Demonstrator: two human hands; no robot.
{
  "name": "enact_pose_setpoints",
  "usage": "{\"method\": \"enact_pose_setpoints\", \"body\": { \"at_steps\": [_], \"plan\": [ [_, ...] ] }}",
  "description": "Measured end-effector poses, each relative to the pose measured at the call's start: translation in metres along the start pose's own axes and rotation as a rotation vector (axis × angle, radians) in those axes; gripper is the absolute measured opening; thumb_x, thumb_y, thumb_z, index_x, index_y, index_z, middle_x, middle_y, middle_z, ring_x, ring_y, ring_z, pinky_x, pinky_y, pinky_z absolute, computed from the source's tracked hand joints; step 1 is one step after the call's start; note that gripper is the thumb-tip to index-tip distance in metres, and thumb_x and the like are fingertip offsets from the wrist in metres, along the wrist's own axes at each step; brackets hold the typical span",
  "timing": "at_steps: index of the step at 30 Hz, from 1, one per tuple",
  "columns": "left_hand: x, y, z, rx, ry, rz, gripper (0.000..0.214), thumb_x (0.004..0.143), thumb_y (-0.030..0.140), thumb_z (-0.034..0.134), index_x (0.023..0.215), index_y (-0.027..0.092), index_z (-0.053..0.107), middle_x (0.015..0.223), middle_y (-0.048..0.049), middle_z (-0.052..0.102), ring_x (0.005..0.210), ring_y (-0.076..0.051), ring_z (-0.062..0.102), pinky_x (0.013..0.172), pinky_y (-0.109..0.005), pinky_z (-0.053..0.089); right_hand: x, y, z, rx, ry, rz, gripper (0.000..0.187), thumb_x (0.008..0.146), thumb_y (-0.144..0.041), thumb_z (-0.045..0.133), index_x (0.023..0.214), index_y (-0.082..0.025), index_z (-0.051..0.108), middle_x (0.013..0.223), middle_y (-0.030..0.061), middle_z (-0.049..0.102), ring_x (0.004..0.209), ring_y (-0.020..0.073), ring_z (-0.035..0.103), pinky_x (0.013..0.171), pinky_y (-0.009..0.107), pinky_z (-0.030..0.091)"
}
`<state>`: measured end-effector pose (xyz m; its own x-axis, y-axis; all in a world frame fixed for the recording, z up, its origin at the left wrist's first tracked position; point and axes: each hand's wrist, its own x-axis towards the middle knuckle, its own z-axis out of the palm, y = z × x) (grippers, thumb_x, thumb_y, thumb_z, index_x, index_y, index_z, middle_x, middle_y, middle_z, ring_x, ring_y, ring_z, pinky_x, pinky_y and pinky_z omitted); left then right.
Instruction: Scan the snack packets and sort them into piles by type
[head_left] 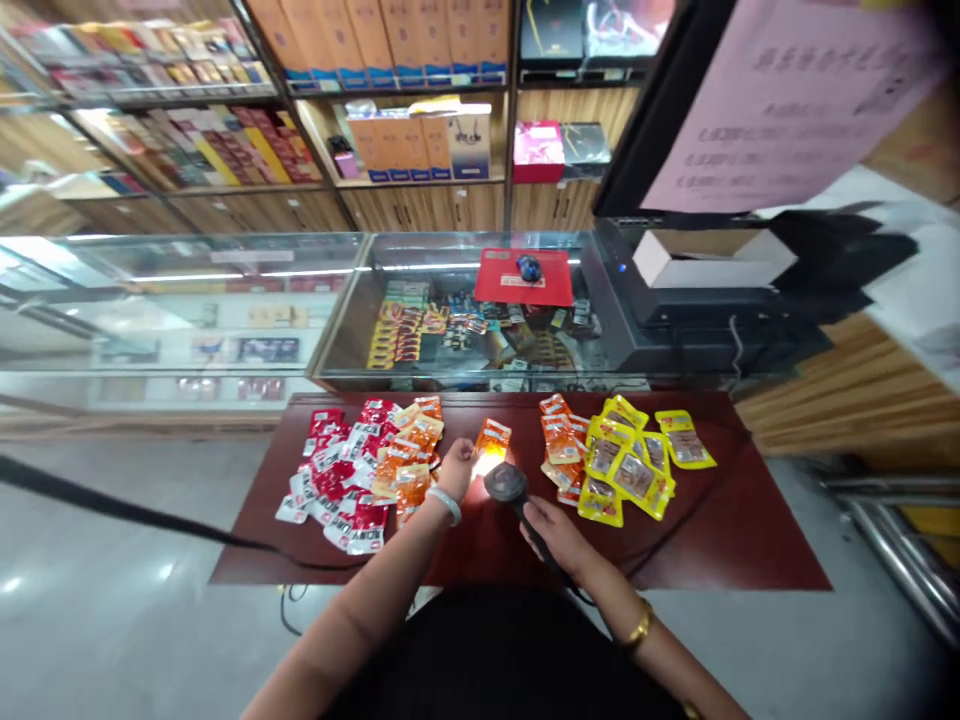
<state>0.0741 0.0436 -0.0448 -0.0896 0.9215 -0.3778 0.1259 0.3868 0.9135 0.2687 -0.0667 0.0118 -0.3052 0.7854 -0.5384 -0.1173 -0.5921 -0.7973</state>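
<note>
My right hand (553,535) grips a black barcode scanner (506,484), whose bright light falls on an orange snack packet (494,437). That packet is pinched at its left edge by my left hand (459,465), just above the dark red table (480,550). Left of my hands lie a pile of red and white packets (337,470) and a pile of orange packets (411,455). To the right are more orange packets (561,440) and several yellow packets (634,470) with brown contents showing.
Behind the table stands a glass display counter (337,300) with a red mouse pad (491,285) and a mouse (529,267) on top. A cash drawer (660,330) carries an open white box (697,268). A black cable (187,520) crosses at left.
</note>
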Motion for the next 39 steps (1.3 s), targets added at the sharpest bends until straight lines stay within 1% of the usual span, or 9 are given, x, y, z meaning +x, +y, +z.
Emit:
{"method": "enact_pose_setpoints", "body": {
  "at_steps": [6, 10, 13, 17, 21, 25, 29, 34, 39],
  "plan": [
    [-0.019, -0.002, -0.063, -0.019, 0.131, -0.023, 0.034, 0.069, 0.039, 0.069, 0.074, 0.021, 0.041, 0.056, 0.0103, 0.037, 0.047, -0.005, 0.035, 0.049, -0.018, 0.03, 0.021, -0.021, 0.04, -0.126, -0.14, 0.024, 0.064, 0.075, -0.075, 0.057, 0.102, -0.018, 0.055, 0.051, -0.0092, 0.046, 0.037, 0.0067, 0.035, 0.037, 0.02, 0.027],
    [-0.017, 0.0, -0.114, 0.109, 0.349, -0.062, 0.026, 0.073, 0.035, 0.066, 0.078, 0.021, 0.045, 0.059, 0.0076, 0.047, 0.05, -0.008, 0.044, 0.052, -0.02, 0.036, 0.035, -0.032, 0.061, -0.206, -0.171, 0.029, 0.071, 0.071, -0.077, 0.06, 0.107, -0.016, 0.057, 0.054, -0.0073, 0.05, 0.041, 0.0079, 0.04, 0.039, 0.021, 0.03],
    [-0.011, 0.001, -0.144, 0.265, 0.416, -0.151, 0.02, 0.076, 0.034, 0.063, 0.08, 0.021, 0.048, 0.065, 0.0036, 0.055, 0.057, -0.012, 0.053, 0.058, -0.023, 0.041, 0.042, -0.035, 0.067, -0.235, -0.177, 0.025, 0.074, 0.069, -0.078, 0.06, 0.108, -0.016, 0.057, 0.054, -0.0073, 0.05, 0.04, 0.008, 0.039, 0.039, 0.022, 0.029],
    [-0.011, 0.003, -0.165, 0.578, 0.383, -0.245, 0.023, 0.078, 0.041, 0.062, 0.083, 0.02, 0.053, 0.074, -0.0032, 0.062, 0.07, -0.02, 0.061, 0.066, -0.03, 0.045, 0.043, -0.033, 0.065, -0.213, -0.17, 0.035, 0.073, 0.07, -0.078, 0.059, 0.109, -0.016, 0.057, 0.052, -0.0084, 0.049, 0.038, 0.0074, 0.038, 0.038, 0.021, 0.028],
    [-0.015, 0.011, -0.164, 0.808, 0.448, -0.167, 0.04, 0.076, 0.044, 0.066, 0.103, 0.017, 0.054, 0.105, -0.0149, 0.062, 0.099, -0.029, 0.061, 0.081, -0.038, 0.048, 0.037, -0.035, 0.058, -0.165, -0.145, 0.028, 0.067, 0.072, -0.076, 0.059, 0.105, -0.018, 0.056, 0.052, -0.0085, 0.049, 0.038, 0.0069, 0.038, 0.038, 0.02, 0.028],
    [-0.008, 0.027, -0.135, 0.918, 0.454, 0.059, 0.046, 0.081, 0.041, 0.061, 0.119, 0.017, 0.049, 0.117, -0.0156, 0.056, 0.115, -0.031, 0.055, 0.094, -0.042, 0.045, 0.029, -0.036, 0.045, -0.101, -0.087, -0.007, 0.065, 0.073, -0.077, 0.058, 0.1, -0.018, 0.056, 0.054, -0.0076, 0.051, 0.038, 0.0069, 0.039, 0.038, 0.02, 0.029],
    [0.007, 0.042, -0.066, 0.895, 0.207, 0.276, 0.034, 0.085, 0.035, 0.056, 0.115, 0.018, 0.053, 0.114, -0.0136, 0.059, 0.113, -0.029, 0.055, 0.097, -0.04, 0.043, 0.017, -0.029, 0.023, -0.004, 0.016, -0.022, 0.059, 0.074, -0.075, 0.058, 0.093, -0.019, 0.054, 0.055, -0.0074, 0.051, 0.039, 0.0067, 0.04, 0.038, 0.02, 0.03],
    [0.02, 0.049, 0.043, 0.824, -0.158, 0.23, 0.031, 0.081, 0.041, 0.064, 0.1, 0.018, 0.06, 0.103, -0.0124, 0.065, 0.101, -0.026, 0.06, 0.092, -0.035, 0.043, -0.005, -0.014, -0.014, 0.114, 0.149, -0.004, 0.058, 0.071, -0.077, 0.059, 0.086, -0.022, 0.049, 0.053, -0.0088, 0.049, 0.037, 0.0067, 0.036, 0.036, 0.02, 0.029],
    [0.025, 0.057, 0.124, 0.875, -0.22, 0.115, 0.056, 0.07, 0.064, 0.067, 0.094, 0.015, 0.057, 0.102, -0.0178, 0.064, 0.1, -0.03, 0.062, 0.085, -0.034, 0.042, -0.031, -0.004, -0.049, 0.231, 0.332, -0.001, 0.06, 0.067, -0.08, 0.061, 0.079, -0.023, 0.043, 0.05, -0.0092, 0.045, 0.036, 0.0065, 0.034, 0.036, 0.02, 0.026]
  ]
}}
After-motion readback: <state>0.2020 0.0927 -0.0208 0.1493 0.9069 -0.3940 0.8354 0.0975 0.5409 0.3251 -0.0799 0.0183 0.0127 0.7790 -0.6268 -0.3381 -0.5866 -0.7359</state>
